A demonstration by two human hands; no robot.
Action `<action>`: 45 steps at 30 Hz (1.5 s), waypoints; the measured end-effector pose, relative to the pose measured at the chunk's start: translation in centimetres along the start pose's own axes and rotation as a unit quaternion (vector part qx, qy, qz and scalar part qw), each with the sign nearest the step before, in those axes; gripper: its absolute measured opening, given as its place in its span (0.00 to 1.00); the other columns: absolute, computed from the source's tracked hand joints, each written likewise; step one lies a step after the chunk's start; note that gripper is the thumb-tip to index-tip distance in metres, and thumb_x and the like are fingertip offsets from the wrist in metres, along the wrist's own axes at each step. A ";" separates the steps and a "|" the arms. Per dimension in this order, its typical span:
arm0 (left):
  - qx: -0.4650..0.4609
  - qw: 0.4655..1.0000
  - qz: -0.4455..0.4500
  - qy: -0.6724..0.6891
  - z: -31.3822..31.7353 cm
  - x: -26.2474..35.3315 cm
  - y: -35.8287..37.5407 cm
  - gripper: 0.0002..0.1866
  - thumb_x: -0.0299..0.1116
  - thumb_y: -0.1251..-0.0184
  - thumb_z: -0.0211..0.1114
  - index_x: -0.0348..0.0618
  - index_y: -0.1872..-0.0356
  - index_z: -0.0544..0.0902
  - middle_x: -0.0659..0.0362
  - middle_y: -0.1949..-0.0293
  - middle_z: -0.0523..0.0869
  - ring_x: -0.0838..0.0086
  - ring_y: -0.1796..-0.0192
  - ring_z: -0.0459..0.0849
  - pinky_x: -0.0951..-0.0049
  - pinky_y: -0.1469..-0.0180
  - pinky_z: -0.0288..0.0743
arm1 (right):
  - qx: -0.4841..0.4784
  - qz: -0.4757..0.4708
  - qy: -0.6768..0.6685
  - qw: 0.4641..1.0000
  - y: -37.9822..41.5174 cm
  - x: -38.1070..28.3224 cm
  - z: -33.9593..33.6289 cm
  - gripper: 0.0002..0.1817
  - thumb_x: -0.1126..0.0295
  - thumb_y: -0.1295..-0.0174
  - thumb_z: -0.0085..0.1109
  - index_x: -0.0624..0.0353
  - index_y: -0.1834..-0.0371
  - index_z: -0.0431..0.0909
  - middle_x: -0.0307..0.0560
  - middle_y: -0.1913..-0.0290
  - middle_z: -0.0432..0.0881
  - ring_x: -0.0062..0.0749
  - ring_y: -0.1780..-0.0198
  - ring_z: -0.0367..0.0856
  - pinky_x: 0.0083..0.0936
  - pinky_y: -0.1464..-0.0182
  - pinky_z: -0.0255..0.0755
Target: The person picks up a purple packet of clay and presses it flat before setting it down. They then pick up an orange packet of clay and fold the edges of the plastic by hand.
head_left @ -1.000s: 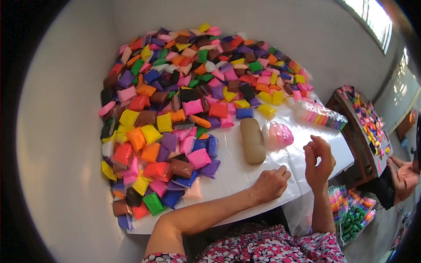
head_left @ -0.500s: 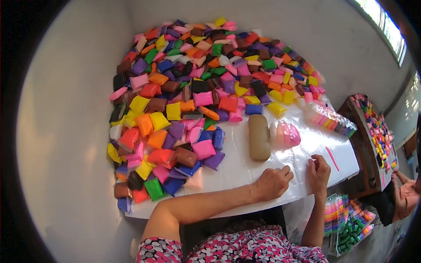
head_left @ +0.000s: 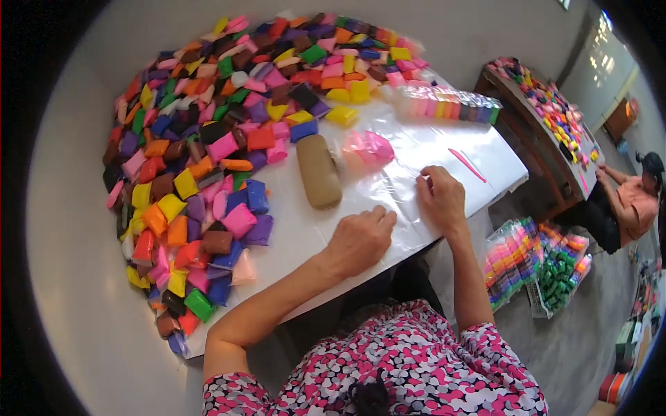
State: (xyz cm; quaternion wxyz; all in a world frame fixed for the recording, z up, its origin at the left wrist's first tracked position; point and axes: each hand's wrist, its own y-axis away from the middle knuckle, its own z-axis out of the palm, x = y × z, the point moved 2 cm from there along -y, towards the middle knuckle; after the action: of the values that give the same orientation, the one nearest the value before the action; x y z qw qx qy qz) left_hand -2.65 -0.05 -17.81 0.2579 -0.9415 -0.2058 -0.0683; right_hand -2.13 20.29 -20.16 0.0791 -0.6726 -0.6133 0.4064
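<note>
My left hand (head_left: 359, 240) rests over the front edge of the white-covered table (head_left: 298, 256), its fingers curled together. To its right, my right hand (head_left: 442, 200) is also bent closed, thumb against the fingers. Whatever either hand pinches is too hard to make out; shiny clear plastic shows between them. Ahead of the hands lies a clear bag with pink packets (head_left: 370, 149). Left of that bag is a rounded olive-brown case (head_left: 318, 172). A thin pink stick (head_left: 467, 165) lies beyond my right hand.
A large heap of colourful wrapped packets (head_left: 208, 145) covers the table's left and back. A clear pack of coloured packets (head_left: 447, 104) sits at the back right. Bagged packets (head_left: 513, 260) lie on the floor. Another person (head_left: 631, 197) sits at a second table (head_left: 513, 118).
The view has turned right, so the table and heap appear farther left. Both hands remain curled near the table's front edge, with slightly more space between them.
</note>
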 end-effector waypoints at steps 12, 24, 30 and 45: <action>-0.099 0.977 -0.164 0.095 -6.8 -2.3 -1.5 0.27 0.34 0.35 0.61 0.42 0.34 0.68 0.47 0.68 0.81 0.51 0.64 0.83 0.57 0.58 0.75 | -0.050 0.015 0.006 0.999 0.0 0.0 0.0 0.07 0.66 0.39 0.60 0.58 0.64 0.77 0.50 0.66 0.81 0.48 0.68 0.82 0.41 0.63 0.76; -0.129 0.953 -0.219 0.163 -8.1 -1.2 0.3 0.30 0.31 0.35 0.62 0.42 0.31 0.65 0.54 0.68 0.80 0.68 0.73 0.77 0.68 0.67 0.71 | -0.050 0.017 -0.010 0.999 0.0 0.1 -0.1 0.08 0.66 0.39 0.59 0.60 0.64 0.77 0.50 0.64 0.80 0.48 0.67 0.82 0.41 0.62 0.77; -0.120 0.952 -0.223 0.174 -7.8 -0.8 0.6 0.32 0.30 0.36 0.62 0.43 0.29 0.64 0.55 0.68 0.80 0.71 0.75 0.76 0.70 0.69 0.71 | -0.058 0.016 -0.012 0.998 -0.1 0.0 -0.3 0.08 0.66 0.39 0.59 0.60 0.63 0.77 0.50 0.64 0.80 0.48 0.67 0.82 0.40 0.63 0.77; -0.079 0.972 -0.204 0.090 -10.2 -2.7 2.9 0.28 0.36 0.35 0.63 0.41 0.35 0.70 0.49 0.63 0.82 0.57 0.63 0.82 0.64 0.57 0.75 | -0.040 0.010 -0.036 0.999 -0.1 0.2 -0.1 0.05 0.70 0.39 0.58 0.58 0.63 0.77 0.52 0.64 0.81 0.49 0.68 0.82 0.42 0.64 0.75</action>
State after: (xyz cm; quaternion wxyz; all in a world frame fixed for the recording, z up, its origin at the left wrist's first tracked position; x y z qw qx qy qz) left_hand -4.10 -8.53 -11.04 0.1808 -0.8869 -0.3636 -0.2203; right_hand -2.20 20.56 -20.14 0.0261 -0.6664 -0.6249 0.4059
